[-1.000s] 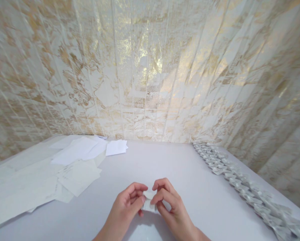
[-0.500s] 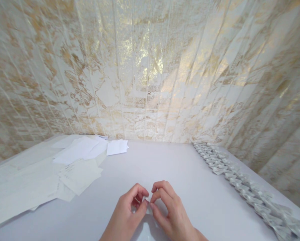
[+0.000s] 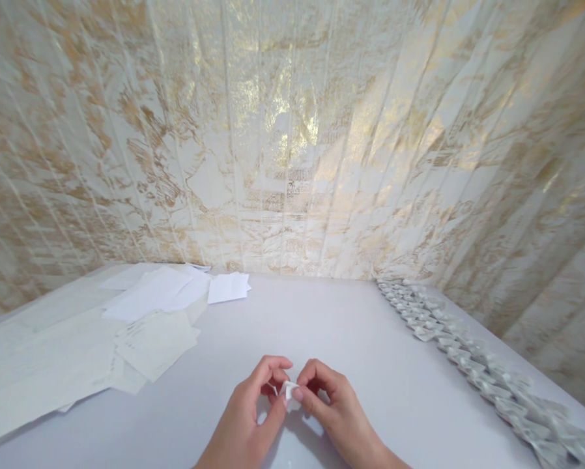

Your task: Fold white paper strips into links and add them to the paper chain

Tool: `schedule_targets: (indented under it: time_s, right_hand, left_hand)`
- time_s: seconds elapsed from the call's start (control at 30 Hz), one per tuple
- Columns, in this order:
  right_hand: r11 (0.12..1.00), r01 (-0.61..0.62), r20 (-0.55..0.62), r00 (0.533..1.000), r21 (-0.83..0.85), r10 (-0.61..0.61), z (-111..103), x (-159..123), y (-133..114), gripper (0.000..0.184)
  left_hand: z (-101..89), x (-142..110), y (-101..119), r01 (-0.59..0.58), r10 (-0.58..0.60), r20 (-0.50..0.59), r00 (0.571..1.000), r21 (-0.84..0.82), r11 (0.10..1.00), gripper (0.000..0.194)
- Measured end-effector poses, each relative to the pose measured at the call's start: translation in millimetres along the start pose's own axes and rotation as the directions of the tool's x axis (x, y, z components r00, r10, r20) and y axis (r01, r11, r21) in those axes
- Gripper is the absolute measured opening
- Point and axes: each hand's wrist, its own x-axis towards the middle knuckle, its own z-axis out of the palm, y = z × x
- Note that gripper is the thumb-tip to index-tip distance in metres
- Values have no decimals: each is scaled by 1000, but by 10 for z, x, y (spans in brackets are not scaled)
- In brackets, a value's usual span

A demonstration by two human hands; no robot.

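Observation:
A small piece of folded white paper [image 3: 289,389] is held between my two hands, low in the middle of the view. My left hand [image 3: 254,405] pinches its left side between thumb and fingers. From the right, my right hand [image 3: 332,402] grips it with the thumb pressed on its face and the index finger curled behind. The fingers hide part of the paper, so its full shape cannot be made out. Both hands are just above the white table [image 3: 316,319].
Loose white sheets [image 3: 150,290] and greyish printed sheets [image 3: 53,352] spread over the left side. A small stack of white paper [image 3: 228,287] lies at the back. Rows of folded paper pieces [image 3: 468,365] line the right edge. A gold-patterned curtain [image 3: 283,163] hangs behind.
My right thumb has come up onto the paper and the right fingers have curled in. More of the folded paper shows between the hands. The sheets and rows have stayed put.

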Motion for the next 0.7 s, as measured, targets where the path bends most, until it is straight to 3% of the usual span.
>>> schedule_targets:
  time_s: [0.13,0.37,0.7]
  right_hand:
    - [1000,5,-21,1000,26,-4,-2,8,4,38]
    - [995,32,-6,999,90,-31,-9,25,23,38]
    - [990,-55,-52,997,130,62,-42,71,5,46]
  left_hand:
    - [-4,18,28,-19,18,20,1000,26,999,19]
    - [-21,62,-2,-18,18,3,1000,45,999,32]
    - [-36,96,14,15,-13,-28,1000,69,997,35]
